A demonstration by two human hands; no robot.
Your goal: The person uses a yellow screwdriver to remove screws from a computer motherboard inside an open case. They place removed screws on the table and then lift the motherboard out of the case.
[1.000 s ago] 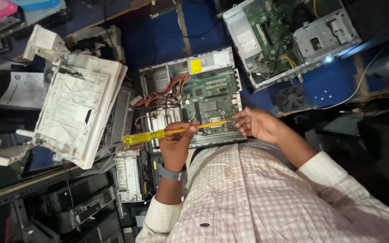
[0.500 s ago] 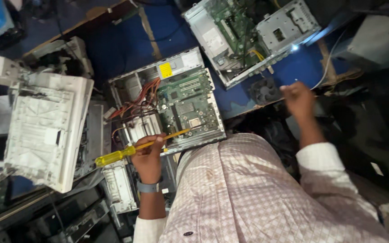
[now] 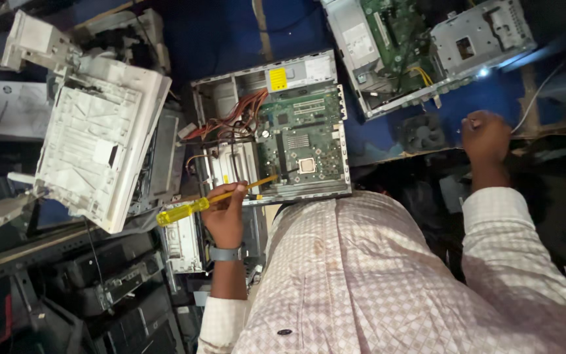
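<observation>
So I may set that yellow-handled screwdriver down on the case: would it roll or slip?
The screwdriver looks stiff and light. Its rounded handle would probably roll on the open computer case. The left hand pinches its shaft; the glossy handle may be slippery.

A cluttered electronics repair workshop: opened computer cases point(image 3: 276, 128) with bare motherboards point(image 3: 306, 134) beside a dismantled printer point(image 3: 96, 141).

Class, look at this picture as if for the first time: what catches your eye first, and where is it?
The open computer case with its green circuit board lies in the middle. Just below it, the left hand grips a yellow-handled screwdriver, its tip at the case's edge. To the left stands an opened white printer; the right hand reaches out at the right, beside a second opened case.
</observation>
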